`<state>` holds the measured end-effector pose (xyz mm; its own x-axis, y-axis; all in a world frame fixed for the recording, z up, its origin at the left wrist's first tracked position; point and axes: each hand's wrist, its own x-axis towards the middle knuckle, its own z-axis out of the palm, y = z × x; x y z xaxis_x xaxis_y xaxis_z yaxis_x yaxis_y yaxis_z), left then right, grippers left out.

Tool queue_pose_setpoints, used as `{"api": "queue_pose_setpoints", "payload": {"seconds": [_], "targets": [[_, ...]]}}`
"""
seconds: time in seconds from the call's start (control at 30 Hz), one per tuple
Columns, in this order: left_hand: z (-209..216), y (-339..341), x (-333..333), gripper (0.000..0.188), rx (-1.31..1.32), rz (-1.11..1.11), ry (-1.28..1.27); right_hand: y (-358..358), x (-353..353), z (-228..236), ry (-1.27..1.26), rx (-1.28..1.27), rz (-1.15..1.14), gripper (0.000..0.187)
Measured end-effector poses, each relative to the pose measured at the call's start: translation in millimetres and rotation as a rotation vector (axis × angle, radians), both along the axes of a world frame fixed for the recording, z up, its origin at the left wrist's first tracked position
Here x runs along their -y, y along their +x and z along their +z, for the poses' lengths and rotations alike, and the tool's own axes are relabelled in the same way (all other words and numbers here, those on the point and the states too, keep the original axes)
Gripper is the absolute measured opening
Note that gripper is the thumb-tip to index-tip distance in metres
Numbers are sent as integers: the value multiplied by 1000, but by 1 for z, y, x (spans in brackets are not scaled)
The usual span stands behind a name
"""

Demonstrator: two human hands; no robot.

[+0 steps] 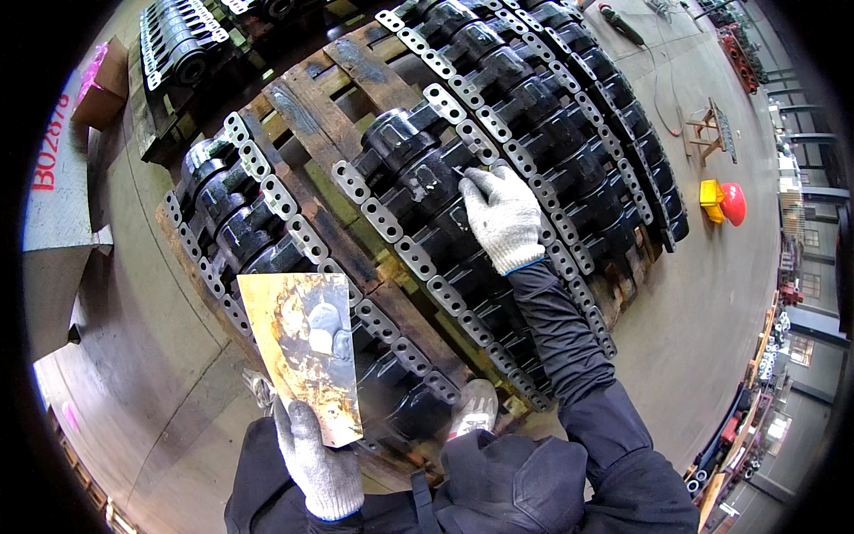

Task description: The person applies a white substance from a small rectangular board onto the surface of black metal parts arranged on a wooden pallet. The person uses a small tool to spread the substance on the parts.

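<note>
My left hand (320, 458), in a light knitted glove, grips the lower end of a flat board (302, 374). Yellow-brown stains cover that board, and a lump of grey paste (327, 327) sits on its upper part. At the middle, my gloved right hand (503, 216) rests over a black cast metal part (425, 184), its fingers drawn together at the surface. Whatever they pinch is too small to make out. Pale smears mark the casting by the fingertips. Grey link plates with holes (416, 258) run along both sides of the row of castings.
Several more rows of black castings (245, 209) lie on a wooden pallet (307, 111). My shoe (474, 407) stands at the pallet's near side. A cardboard box (102, 84) is at the far left. On the right floor are a red and yellow object (725, 203) and a small stand (712, 133).
</note>
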<state>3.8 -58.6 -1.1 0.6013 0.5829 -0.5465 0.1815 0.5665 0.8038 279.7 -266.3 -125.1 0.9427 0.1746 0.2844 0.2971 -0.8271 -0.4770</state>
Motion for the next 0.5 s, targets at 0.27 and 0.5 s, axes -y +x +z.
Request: {"api": "queue_pose_setpoints", "payload": {"seconds": [0.27, 0.5], "targets": [[0, -2, -1, 55, -11, 8, -8, 8, 11, -12, 257, -100, -3, 20], [1, -2, -1, 53, -21, 31, 1, 8, 24, -24, 629, -352, -78, 23]]}}
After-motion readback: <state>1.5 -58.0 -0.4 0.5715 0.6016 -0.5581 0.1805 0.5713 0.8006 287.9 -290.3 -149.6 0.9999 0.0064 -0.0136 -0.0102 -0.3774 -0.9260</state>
